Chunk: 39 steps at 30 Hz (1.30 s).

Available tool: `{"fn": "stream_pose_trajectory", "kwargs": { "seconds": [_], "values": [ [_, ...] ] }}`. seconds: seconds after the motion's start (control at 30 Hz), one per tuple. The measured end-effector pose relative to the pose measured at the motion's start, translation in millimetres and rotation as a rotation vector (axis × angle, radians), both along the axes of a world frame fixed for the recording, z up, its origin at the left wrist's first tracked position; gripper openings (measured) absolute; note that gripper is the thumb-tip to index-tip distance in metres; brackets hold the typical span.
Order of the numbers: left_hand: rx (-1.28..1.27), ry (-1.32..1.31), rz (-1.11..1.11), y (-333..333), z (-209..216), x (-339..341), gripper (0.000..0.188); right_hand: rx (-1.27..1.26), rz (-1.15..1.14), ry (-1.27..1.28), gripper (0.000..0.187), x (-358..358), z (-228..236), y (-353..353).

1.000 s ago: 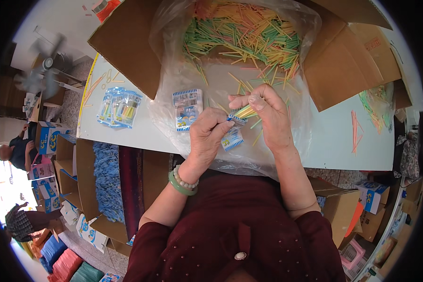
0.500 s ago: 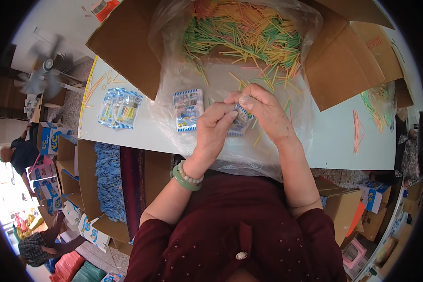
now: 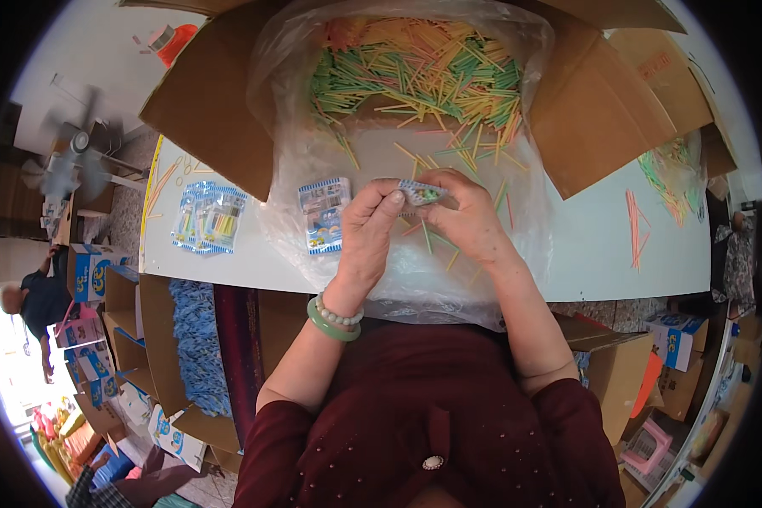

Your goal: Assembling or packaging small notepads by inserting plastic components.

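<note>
Packet [image 3: 421, 195] (blue-edged) has turned, pinched between both hands [image 3: 368, 224] [image 3: 470, 222].

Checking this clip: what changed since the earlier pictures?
The right hand, earlier gripping a stick bundle at the packet, now holds the packet, which no longer hangs below the hands. The left hand kept its hold; the stick pile and flat packets stayed put.

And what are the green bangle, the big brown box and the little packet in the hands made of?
Green bangle: smooth and shiny, perhaps stone, glass or plastic; I can't tell.
Brown box: dull cardboard, judging by its stiff, folded look.
Packet: probably plastic film, since it looks thin and glossy.
</note>
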State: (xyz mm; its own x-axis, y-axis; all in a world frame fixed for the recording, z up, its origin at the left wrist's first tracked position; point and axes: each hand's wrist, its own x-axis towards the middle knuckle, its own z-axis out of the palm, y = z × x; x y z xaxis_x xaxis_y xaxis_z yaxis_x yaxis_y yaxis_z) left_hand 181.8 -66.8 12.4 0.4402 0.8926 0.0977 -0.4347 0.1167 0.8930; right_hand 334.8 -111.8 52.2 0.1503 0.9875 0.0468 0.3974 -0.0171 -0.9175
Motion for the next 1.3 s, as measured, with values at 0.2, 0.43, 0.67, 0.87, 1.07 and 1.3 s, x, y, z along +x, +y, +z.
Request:
{"fn": "stream_pose_trajectory", "kwargs": {
  "seconds": [0.2, 0.43, 0.67, 0.87, 1.07, 1.3],
  "values": [
    [-0.071, 0.046, -0.044, -3.8, 17.6, -7.1, 0.025, -0.060, -0.018, 0.315, 0.024, 3.2, -22.5, -4.6],
    [0.289, 0.272, 0.091, -12.2, 24.5, -12.7, 0.011, -0.030, -0.017, 0.433, 0.012, -21.8, -8.1, -16.9],
    [0.184, 0.271, 0.214, -18.4, 34.6, -56.9, 0.006, -0.208, 0.175, 0.271, 0.018, -60.4, -9.9, -11.4],
    [0.440, 0.900, 0.657, 28.6, 28.4, -146.6, 0.006, -0.196, 0.291, 0.207, 0.018, -76.9, -5.7, -15.7],
    [1.038, 1.641, 1.155, 61.7, 11.7, -169.7, 0.008, 0.029, 0.035, -0.412, 0.018, -38.3, -18.3, -17.4],
    [0.807, 1.432, 0.654, 5.3, 11.9, -88.5, 0.018, 0.038, -0.275, -0.814, 0.032, 11.1, -13.2, -17.1]
  ]
}}
